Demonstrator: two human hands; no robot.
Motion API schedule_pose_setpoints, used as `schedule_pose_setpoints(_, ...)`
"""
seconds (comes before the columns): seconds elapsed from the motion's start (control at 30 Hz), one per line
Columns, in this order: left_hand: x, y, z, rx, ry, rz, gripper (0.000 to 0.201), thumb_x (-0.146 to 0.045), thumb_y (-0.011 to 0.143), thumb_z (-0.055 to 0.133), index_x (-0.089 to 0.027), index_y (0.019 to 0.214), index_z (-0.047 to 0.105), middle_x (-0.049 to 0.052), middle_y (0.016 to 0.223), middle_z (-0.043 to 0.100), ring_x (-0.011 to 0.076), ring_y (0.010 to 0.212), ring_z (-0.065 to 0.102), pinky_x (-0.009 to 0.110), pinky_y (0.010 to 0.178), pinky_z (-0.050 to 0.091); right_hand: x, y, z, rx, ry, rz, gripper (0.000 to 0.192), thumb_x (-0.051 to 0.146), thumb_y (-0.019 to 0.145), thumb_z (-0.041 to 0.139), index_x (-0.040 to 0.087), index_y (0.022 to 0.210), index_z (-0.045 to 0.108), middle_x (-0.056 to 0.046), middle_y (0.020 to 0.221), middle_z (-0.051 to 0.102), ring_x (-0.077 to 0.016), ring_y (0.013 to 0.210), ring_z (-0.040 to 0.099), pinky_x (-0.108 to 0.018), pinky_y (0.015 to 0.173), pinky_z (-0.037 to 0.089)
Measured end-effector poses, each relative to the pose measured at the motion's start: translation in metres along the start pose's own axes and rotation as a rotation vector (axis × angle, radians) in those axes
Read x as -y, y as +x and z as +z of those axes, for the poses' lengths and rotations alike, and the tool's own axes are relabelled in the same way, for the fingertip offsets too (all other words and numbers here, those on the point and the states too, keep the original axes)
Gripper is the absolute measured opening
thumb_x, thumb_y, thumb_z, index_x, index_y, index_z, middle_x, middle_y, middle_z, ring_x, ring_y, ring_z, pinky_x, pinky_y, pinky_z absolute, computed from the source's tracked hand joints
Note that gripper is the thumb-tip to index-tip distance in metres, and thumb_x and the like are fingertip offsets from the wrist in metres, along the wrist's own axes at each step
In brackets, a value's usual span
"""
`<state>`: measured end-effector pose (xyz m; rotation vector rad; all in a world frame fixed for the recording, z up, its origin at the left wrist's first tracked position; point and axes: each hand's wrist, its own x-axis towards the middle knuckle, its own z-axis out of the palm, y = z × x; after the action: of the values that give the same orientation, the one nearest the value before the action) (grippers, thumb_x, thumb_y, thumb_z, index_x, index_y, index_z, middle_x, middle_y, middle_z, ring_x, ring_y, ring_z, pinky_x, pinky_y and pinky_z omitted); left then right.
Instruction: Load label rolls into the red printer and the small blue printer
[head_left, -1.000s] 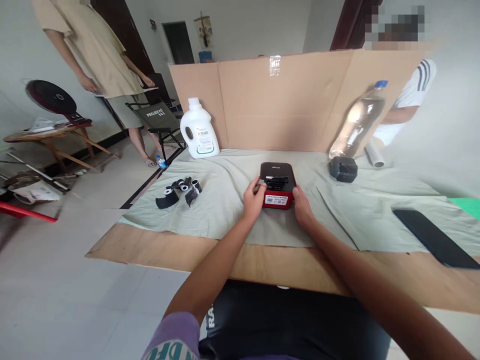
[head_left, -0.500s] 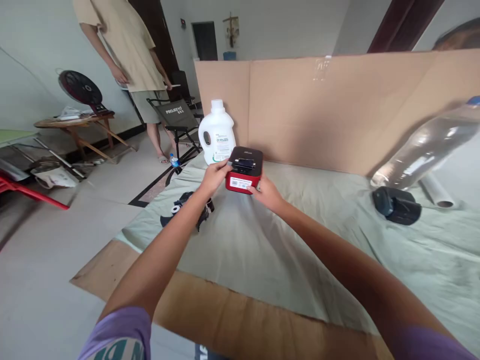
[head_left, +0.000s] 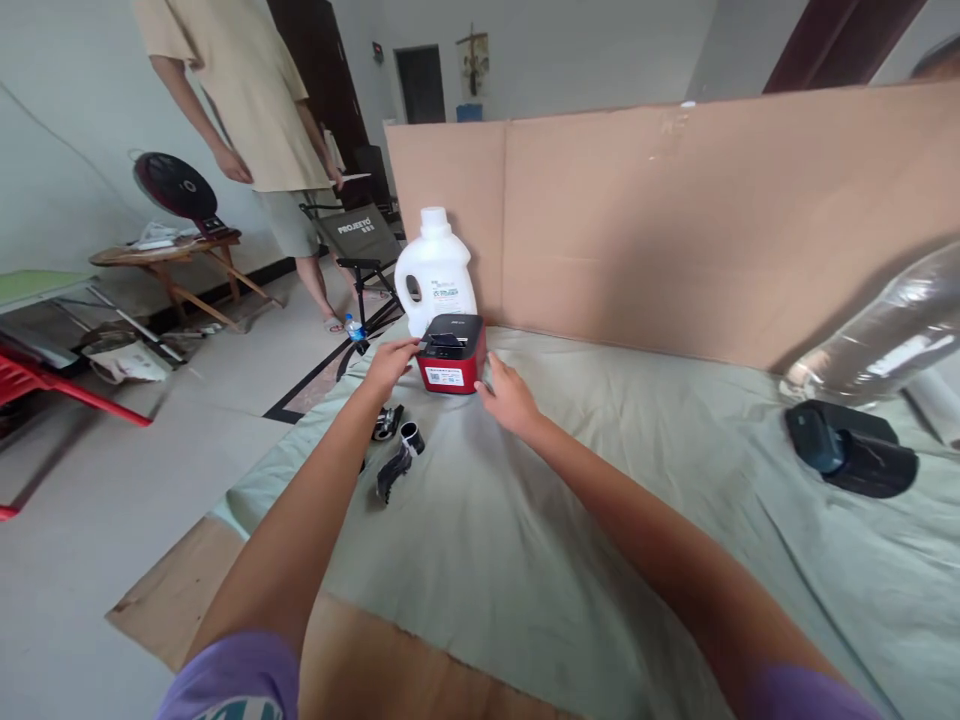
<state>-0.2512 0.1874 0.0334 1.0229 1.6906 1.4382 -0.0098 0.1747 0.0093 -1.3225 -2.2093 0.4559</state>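
Observation:
A small red box-shaped printer with a black lid [head_left: 452, 358] stands on the pale green cloth [head_left: 570, 520], just in front of a white detergent jug [head_left: 435, 270]. My left hand [head_left: 390, 364] reaches to the printer's left side, fingertips on its lid edge. To the printer's right, my right hand [head_left: 507, 396] hovers low over the cloth with its fingers spread, close to the red side and holding nothing. Black rolls and strips [head_left: 396, 450] lie on the cloth under my left forearm.
A cardboard wall [head_left: 675, 220] stands along the back of the table. At the right lie a clear plastic bottle [head_left: 885, 340] and a black device [head_left: 847, 455]. Off the left edge a person [head_left: 247, 100] stands by a folding chair [head_left: 356, 245], a fan [head_left: 176, 187] and a wooden side table.
Both hands carried the printer from the table's middle to the far left, down beside the white jug. My right hand has come off its side, and the view swung left.

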Motion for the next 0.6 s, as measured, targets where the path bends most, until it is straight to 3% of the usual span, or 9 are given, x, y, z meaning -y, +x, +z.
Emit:
schedule_pose_setpoints(0.07, -0.001, -0.009, 0.001, -0.078, 0.068, 0.122, 0.037, -0.026, 0.076, 0.068, -0.021, 0.112, 0.074, 0.009, 0.125, 0.071, 0.0262, 0.121, 0.062, 0.04, 0.102, 0.05, -0.035, -0.035, -0.021, -0.05, 0.051, -0.017, 0.061, 0.037, 0.096, 0.049, 0.013, 0.151, 0.04, -0.018, 0.15, 0.05, -0.0321, 0.137, 0.049, -0.049, 0.111, 0.042)
schedule_pose_setpoints(0.13, -0.001, -0.017, 0.005, -0.08, 0.097, 0.203, 0.048, -0.027, 0.075, 0.071, -0.022, 0.123, 0.069, 0.009, 0.134, 0.066, 0.0276, 0.13, 0.057, 0.039, 0.106, 0.048, -0.082, -0.076, -0.047, -0.111, 0.087, 0.025, 0.057, 0.04, 0.092, 0.052, 0.016, 0.144, 0.049, -0.017, 0.145, 0.055, -0.0308, 0.131, 0.054, -0.049, 0.111, 0.042)
schedule_pose_setpoints(0.2, 0.001, -0.021, 0.012, -0.066, 0.131, 0.169, 0.055, -0.026, 0.072, 0.076, -0.021, 0.126, 0.065, 0.01, 0.134, 0.065, 0.0285, 0.13, 0.057, 0.038, 0.106, 0.048, -0.13, -0.114, -0.074, -0.195, 0.107, 0.159, 0.053, 0.042, 0.089, 0.054, 0.017, 0.135, 0.057, -0.017, 0.136, 0.062, -0.0308, 0.117, 0.063, -0.05, 0.102, 0.049)
schedule_pose_setpoints(0.3, 0.003, -0.023, 0.024, -0.095, 0.123, 0.01, 0.042, -0.028, 0.076, 0.072, -0.018, 0.117, 0.067, 0.01, 0.12, 0.071, 0.0275, 0.116, 0.065, 0.039, 0.097, 0.054, -0.18, -0.153, -0.115, -0.387, 0.112, 0.334, 0.046, 0.044, 0.086, 0.054, 0.017, 0.122, 0.063, -0.017, 0.123, 0.068, -0.0295, 0.099, 0.069, -0.048, 0.088, 0.054)
schedule_pose_setpoints(0.37, 0.003, -0.025, 0.032, -0.13, 0.061, -0.066, 0.032, -0.027, 0.082, 0.065, -0.018, 0.113, 0.066, 0.007, 0.111, 0.072, 0.0235, 0.104, 0.068, 0.038, 0.091, 0.057, -0.193, -0.163, -0.143, -0.522, 0.063, 0.364, 0.041, 0.041, 0.083, 0.056, 0.017, 0.115, 0.065, -0.016, 0.116, 0.07, -0.028, 0.095, 0.069, -0.047, 0.088, 0.053)
schedule_pose_setpoints(0.47, -0.002, -0.033, 0.04, -0.204, 0.015, -0.115, 0.035, -0.022, 0.082, 0.062, -0.02, 0.117, 0.063, 0.005, 0.109, 0.071, 0.0193, 0.098, 0.068, 0.034, 0.087, 0.058, -0.194, -0.166, -0.186, -0.724, -0.019, 0.382, 0.035, 0.033, 0.079, 0.059, 0.016, 0.108, 0.066, -0.014, 0.11, 0.071, -0.0255, 0.093, 0.067, -0.045, 0.091, 0.05)
schedule_pose_setpoints(0.6, -0.012, -0.047, 0.044, -0.235, 0.11, -0.102, 0.038, -0.021, 0.082, 0.061, -0.017, 0.119, 0.06, 0.011, 0.113, 0.069, 0.0248, 0.104, 0.068, 0.04, 0.088, 0.058, -0.19, -0.173, -0.237, -0.92, 0.022, 0.47, 0.032, 0.028, 0.078, 0.06, 0.016, 0.106, 0.067, -0.012, 0.108, 0.071, -0.021, 0.087, 0.065, -0.038, 0.087, 0.049)
